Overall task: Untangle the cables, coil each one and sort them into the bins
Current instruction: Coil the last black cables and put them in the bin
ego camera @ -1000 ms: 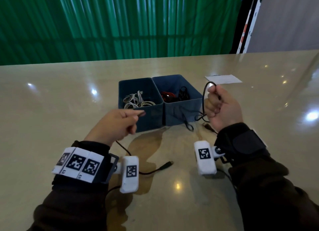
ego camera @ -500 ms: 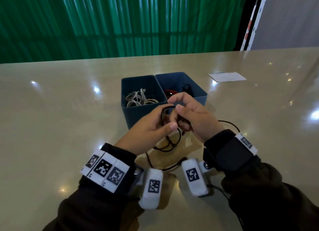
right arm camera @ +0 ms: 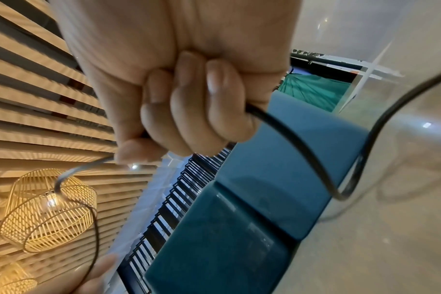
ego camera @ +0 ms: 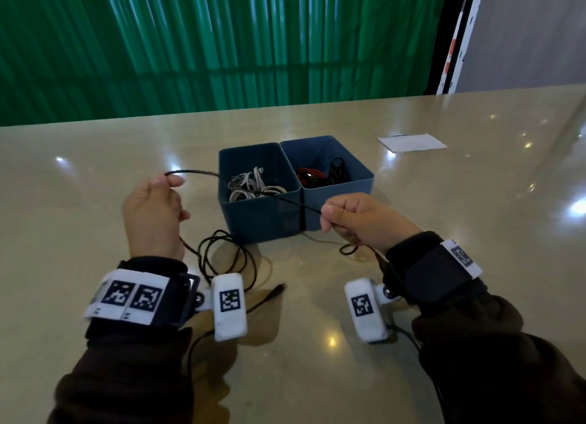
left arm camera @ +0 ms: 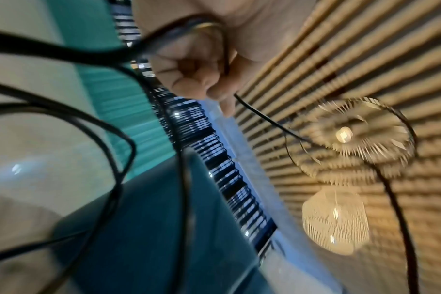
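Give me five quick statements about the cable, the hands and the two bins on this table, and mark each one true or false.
1. Both hands hold the same black cable. True: the left hand pinches it and the right hand grips it.
2. The left bin holds red cables. False: it holds white cables.
3. The two bins stand apart. False: the left bin and the right bin stand side by side, touching.
4. Slack cable lies looped on the table near the left wrist. True.
5. A white paper lies inside the right bin. False: it lies on the table, beyond the bins.
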`<state>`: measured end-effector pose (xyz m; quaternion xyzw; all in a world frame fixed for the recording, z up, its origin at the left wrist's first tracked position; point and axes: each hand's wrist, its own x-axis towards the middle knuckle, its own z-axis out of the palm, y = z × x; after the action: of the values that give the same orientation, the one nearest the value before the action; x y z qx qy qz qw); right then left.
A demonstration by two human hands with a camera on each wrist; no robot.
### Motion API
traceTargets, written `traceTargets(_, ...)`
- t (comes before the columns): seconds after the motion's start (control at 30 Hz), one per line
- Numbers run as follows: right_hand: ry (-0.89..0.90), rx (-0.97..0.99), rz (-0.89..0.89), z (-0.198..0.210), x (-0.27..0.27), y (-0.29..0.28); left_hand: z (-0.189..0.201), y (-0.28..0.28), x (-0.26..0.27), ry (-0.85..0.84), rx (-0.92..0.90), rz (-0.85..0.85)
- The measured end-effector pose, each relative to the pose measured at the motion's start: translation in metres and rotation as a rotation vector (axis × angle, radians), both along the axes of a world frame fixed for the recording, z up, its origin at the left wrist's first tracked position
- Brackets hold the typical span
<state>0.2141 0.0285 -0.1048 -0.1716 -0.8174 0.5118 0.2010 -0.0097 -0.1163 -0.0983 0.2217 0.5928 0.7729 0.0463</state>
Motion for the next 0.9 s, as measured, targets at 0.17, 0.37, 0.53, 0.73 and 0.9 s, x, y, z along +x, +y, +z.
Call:
traceTargets(0.17,-0.009,0.094,-0.080,0.000,-0.003,-0.004,-0.007,0.011,0.020,0.465,-0.375,0.021)
traceTargets(0.37,-0.049,0.217,-0.093,-0.004,-0.013,-0.014,-0.001,0.010,0.042,0.964,-0.414,-0.295)
traceTargets(0.53,0.039,0.154,-0.054,-0.008,-0.019,-0.020,-0.004,0.013,0.051,1.058,-0.732,-0.440)
traceTargets(0.73,0.152,-0.111,-0.035,-0.008,-0.017,-0.016,-0.001,0.011,0.053,0.949,-0.631,-0.378)
traceTargets(0.9,0.195,-0.302,-0.038,0.001,-0.005,-0.003,0.003,0.000,0.025,0.779,-0.381,0.108)
